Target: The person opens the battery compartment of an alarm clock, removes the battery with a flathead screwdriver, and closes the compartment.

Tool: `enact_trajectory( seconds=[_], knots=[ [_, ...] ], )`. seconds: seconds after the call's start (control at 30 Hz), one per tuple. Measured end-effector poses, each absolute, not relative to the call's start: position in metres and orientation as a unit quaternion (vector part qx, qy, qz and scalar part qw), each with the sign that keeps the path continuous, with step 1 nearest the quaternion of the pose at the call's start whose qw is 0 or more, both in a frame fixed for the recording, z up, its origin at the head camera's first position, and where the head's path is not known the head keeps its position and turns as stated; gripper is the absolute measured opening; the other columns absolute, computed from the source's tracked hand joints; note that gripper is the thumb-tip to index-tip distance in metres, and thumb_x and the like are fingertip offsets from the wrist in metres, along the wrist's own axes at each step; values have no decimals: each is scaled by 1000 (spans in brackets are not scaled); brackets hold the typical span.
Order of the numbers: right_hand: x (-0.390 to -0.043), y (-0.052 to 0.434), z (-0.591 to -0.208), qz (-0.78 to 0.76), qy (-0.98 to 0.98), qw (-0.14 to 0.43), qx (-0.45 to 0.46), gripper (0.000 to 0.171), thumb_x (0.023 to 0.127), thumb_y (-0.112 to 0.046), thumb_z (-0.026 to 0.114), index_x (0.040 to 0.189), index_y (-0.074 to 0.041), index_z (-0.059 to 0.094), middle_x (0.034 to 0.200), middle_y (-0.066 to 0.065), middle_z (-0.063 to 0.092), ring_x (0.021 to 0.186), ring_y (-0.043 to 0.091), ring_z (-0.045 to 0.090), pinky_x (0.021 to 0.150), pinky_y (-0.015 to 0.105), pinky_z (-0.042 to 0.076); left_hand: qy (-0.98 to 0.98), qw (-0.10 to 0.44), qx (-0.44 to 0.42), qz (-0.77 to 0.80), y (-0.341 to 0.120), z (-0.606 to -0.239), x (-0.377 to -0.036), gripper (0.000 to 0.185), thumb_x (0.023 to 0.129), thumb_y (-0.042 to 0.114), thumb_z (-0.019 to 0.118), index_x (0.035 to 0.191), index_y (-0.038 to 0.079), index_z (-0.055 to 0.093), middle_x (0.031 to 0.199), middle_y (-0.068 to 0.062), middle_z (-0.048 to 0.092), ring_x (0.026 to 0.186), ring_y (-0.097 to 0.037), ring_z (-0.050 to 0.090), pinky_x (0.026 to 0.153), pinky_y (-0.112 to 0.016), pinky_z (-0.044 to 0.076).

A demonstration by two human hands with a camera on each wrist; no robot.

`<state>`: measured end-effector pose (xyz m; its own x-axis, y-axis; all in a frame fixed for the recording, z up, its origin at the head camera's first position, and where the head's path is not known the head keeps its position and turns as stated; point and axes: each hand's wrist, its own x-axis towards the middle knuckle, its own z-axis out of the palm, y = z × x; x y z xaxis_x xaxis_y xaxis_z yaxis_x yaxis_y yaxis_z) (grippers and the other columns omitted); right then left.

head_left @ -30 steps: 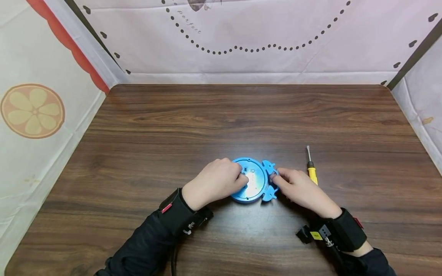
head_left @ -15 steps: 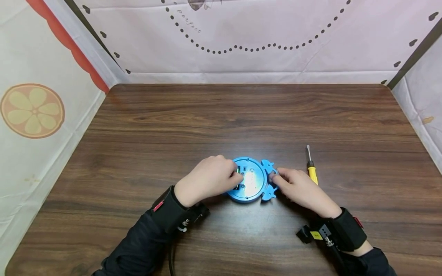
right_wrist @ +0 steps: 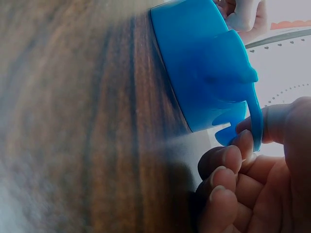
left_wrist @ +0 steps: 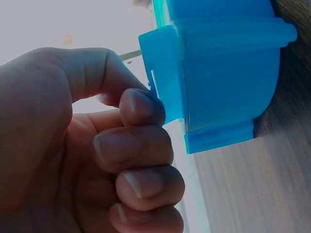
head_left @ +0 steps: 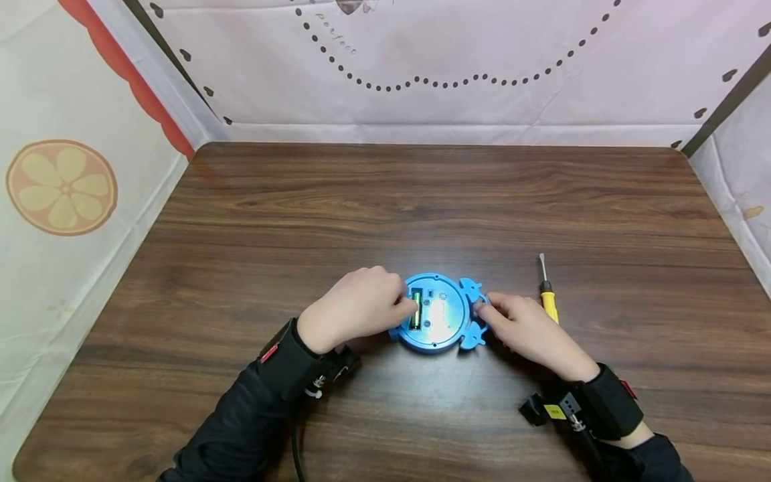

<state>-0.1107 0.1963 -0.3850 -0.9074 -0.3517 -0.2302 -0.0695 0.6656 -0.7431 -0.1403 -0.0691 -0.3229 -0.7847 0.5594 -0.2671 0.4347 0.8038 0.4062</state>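
A round blue plastic toy (head_left: 444, 328) lies back side up on the table, two fish-shaped pieces and a loop on its right edge. An uncovered compartment near its left side shows a battery (head_left: 416, 314). My left hand (head_left: 360, 306) is at the toy's left edge. In the left wrist view its thumb and forefinger pinch a flat blue battery cover (left_wrist: 164, 73), which overlaps the toy's side there; the other fingers are curled. My right hand (head_left: 525, 328) pinches the thin blue loop (right_wrist: 255, 119) between thumb and forefinger, with the toy's body beyond it.
A yellow-handled screwdriver (head_left: 549, 301) lies just behind the right hand, its tip pointing away. The brown wooden table (head_left: 301, 207) is bordered by printed white cloth (head_left: 458, 110) at the back and sides. A black cable (head_left: 296, 448) hangs from the left wrist camera.
My left hand has moved leftward off the toy's back, uncovering the battery compartment. My right hand keeps its hold on the loop. The head view has shifted slightly.
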Motion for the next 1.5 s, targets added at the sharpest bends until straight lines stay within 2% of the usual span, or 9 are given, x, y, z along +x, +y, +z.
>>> enact_trajectory(
  seconds=[0.47,0.73,0.97,1.5],
  knots=[
    [-113,195,-385,-386,896,185,-120,33,108,-32,46,81,-14,53,60,-3,44,52,17,43,50,27,32,929,185,266,180,-72,-324,-141,49,97,24,56,53,19,37,50,8,27,43,-10,29,46,-26,21],
    [-111,198,-386,-384,899,175,-120,34,108,-34,46,81,-15,53,60,-3,43,52,17,43,51,28,32,934,194,229,196,-68,-329,-145,53,97,28,59,51,19,33,50,8,21,44,-11,22,47,-26,15],
    [-111,197,-385,-383,901,163,-120,37,108,-38,45,80,-15,54,59,-2,45,52,17,46,53,28,34,929,200,216,223,-68,-332,-148,52,96,26,58,51,19,34,50,9,21,44,-11,23,48,-26,16],
    [-112,196,-385,-392,897,173,-107,37,108,-35,43,81,-13,53,60,-1,47,53,19,50,50,29,39,910,202,237,272,-69,-338,-154,51,96,19,56,51,18,33,50,9,21,45,-10,22,49,-26,22]
  ],
)
